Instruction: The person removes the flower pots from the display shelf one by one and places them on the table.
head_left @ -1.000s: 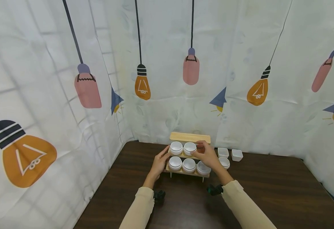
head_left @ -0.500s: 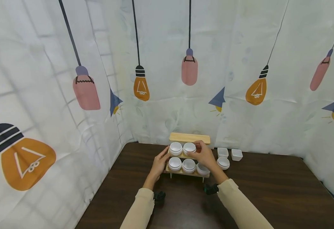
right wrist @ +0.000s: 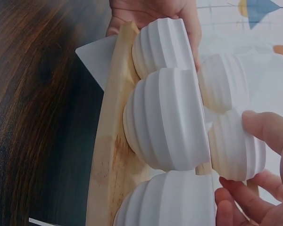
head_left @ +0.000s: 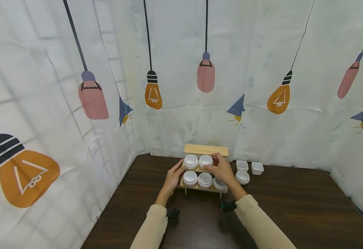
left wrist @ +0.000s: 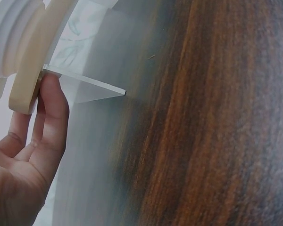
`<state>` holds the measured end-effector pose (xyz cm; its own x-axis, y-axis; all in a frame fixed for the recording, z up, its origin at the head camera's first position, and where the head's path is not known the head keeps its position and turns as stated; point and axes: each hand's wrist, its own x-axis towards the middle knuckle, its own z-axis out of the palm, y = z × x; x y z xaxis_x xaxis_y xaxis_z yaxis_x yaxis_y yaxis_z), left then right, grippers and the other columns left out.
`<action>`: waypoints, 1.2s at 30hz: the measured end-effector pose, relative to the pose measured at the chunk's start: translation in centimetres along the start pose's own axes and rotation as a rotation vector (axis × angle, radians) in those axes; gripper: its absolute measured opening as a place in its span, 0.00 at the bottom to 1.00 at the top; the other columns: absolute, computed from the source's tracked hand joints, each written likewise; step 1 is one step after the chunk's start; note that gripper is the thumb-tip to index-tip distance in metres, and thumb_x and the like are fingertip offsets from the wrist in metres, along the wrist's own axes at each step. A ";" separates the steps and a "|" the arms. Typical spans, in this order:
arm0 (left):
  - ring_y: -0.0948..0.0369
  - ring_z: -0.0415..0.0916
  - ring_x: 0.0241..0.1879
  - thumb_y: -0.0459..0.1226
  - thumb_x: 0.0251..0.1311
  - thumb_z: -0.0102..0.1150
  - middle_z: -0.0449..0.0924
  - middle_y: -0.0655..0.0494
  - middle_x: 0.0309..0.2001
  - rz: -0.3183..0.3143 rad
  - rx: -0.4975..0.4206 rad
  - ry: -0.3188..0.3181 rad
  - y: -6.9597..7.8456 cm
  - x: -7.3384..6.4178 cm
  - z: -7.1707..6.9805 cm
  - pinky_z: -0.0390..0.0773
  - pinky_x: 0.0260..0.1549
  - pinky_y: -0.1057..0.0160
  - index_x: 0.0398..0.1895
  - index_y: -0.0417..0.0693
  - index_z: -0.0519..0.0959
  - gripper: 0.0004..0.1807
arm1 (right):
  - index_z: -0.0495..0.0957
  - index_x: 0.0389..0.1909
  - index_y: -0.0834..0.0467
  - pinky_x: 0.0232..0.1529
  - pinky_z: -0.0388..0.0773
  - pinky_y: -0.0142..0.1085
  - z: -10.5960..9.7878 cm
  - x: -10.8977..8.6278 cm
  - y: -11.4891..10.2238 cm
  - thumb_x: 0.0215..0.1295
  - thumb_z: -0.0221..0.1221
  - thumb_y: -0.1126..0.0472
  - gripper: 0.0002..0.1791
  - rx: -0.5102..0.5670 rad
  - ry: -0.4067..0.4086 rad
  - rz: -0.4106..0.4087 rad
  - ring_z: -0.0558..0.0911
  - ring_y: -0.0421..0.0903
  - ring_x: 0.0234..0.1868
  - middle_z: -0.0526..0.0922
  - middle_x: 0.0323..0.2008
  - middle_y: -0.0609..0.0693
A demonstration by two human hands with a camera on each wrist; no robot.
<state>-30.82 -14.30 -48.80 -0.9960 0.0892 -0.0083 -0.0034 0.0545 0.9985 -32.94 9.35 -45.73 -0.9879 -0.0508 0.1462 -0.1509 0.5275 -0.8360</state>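
A tiered wooden stand [right wrist: 109, 162] on clear supports bears small white ribbed pots in the head view. My left hand [head_left: 171, 178] grips the stand's left end; in the left wrist view its fingers [left wrist: 54, 108] curl against the shelf board [left wrist: 30, 66] beside a clear support [left wrist: 89, 84]. On the middle tier, my right hand [head_left: 223, 169] pinches the right-hand pot [head_left: 206, 161], thumb at its rim and fingers low on its far side in the right wrist view. Another pot [head_left: 191, 161] sits left of it. Three pots line the lower tier, the rightmost [head_left: 220, 184] partly behind my right hand.
The stand's top board [head_left: 206, 149] carries no pot. To the right of the stand, two square white pots [head_left: 242, 165] and a round white pot [head_left: 242, 177] rest on the dark wooden table [head_left: 281, 207]. A printed curtain [head_left: 181, 121] hangs behind the table.
My right hand and forearm have shifted slightly left, still holding the pot on the middle tier. The left hand keeps its grip on the stand, and the view has tilted a little.
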 end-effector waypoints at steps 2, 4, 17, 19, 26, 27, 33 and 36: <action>0.60 0.81 0.30 0.42 0.78 0.51 0.81 0.51 0.39 0.004 0.000 -0.001 0.0 0.0 0.0 0.82 0.24 0.55 0.78 0.57 0.66 0.28 | 0.75 0.62 0.57 0.58 0.78 0.53 0.0 0.0 0.0 0.60 0.73 0.52 0.32 -0.003 0.001 0.004 0.81 0.56 0.56 0.84 0.55 0.59; 0.60 0.80 0.29 0.42 0.78 0.51 0.80 0.52 0.38 0.006 0.000 -0.003 -0.1 0.0 -0.1 0.81 0.23 0.56 0.78 0.57 0.65 0.28 | 0.75 0.62 0.56 0.58 0.78 0.53 0.1 0.0 0.1 0.60 0.73 0.51 0.32 -0.004 0.003 0.011 0.81 0.56 0.57 0.84 0.55 0.59; 0.62 0.80 0.31 0.46 0.78 0.51 0.82 0.46 0.45 0.017 0.011 0.029 -3.2 2.2 -0.1 0.81 0.25 0.60 0.79 0.62 0.64 0.28 | 0.75 0.62 0.56 0.57 0.78 0.53 0.0 -0.2 0.2 0.59 0.74 0.53 0.31 0.021 0.027 0.012 0.82 0.56 0.56 0.84 0.54 0.59; 0.62 0.80 0.31 0.47 0.78 0.51 0.82 0.45 0.45 0.027 0.024 0.041 -3.3 2.2 0.0 0.80 0.24 0.62 0.78 0.63 0.65 0.28 | 0.75 0.62 0.56 0.57 0.79 0.53 0.0 -0.3 0.2 0.59 0.74 0.53 0.32 0.029 0.033 0.016 0.82 0.56 0.56 0.84 0.55 0.58; 0.62 0.80 0.34 0.47 0.77 0.52 0.82 0.46 0.45 0.048 0.044 0.067 -3.2 2.0 0.2 0.80 0.30 0.63 0.76 0.66 0.68 0.26 | 0.75 0.62 0.54 0.54 0.80 0.49 -0.3 -0.4 0.2 0.58 0.74 0.52 0.32 0.056 0.045 0.028 0.82 0.53 0.53 0.84 0.54 0.57; 0.62 0.80 0.34 0.47 0.77 0.52 0.82 0.46 0.45 0.049 0.045 0.068 -3.2 2.0 0.2 0.80 0.30 0.63 0.76 0.66 0.68 0.26 | 0.75 0.62 0.54 0.53 0.80 0.49 -0.4 -0.4 0.2 0.58 0.74 0.52 0.32 0.056 0.047 0.027 0.82 0.52 0.52 0.84 0.54 0.57; 0.62 0.79 0.33 0.48 0.77 0.51 0.82 0.45 0.46 0.044 0.057 0.066 -3.2 2.0 0.1 0.78 0.25 0.63 0.76 0.68 0.68 0.26 | 0.75 0.62 0.55 0.55 0.79 0.49 -0.7 -0.6 0.0 0.58 0.74 0.53 0.32 0.076 0.051 0.020 0.82 0.53 0.53 0.82 0.55 0.57; 0.61 0.79 0.31 0.48 0.77 0.51 0.82 0.45 0.46 0.031 0.063 0.062 -3.1 1.9 0.1 0.74 0.19 0.63 0.76 0.69 0.68 0.26 | 0.74 0.62 0.56 0.56 0.80 0.49 -0.8 -0.8 0.0 0.59 0.73 0.54 0.32 0.088 0.049 0.017 0.82 0.54 0.54 0.80 0.55 0.58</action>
<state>-32.71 -14.18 -51.97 -0.9991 0.0304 0.0283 0.0316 0.1154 0.9928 -32.16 10.09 -45.41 -0.9878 0.0004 0.1558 -0.1389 0.4509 -0.8817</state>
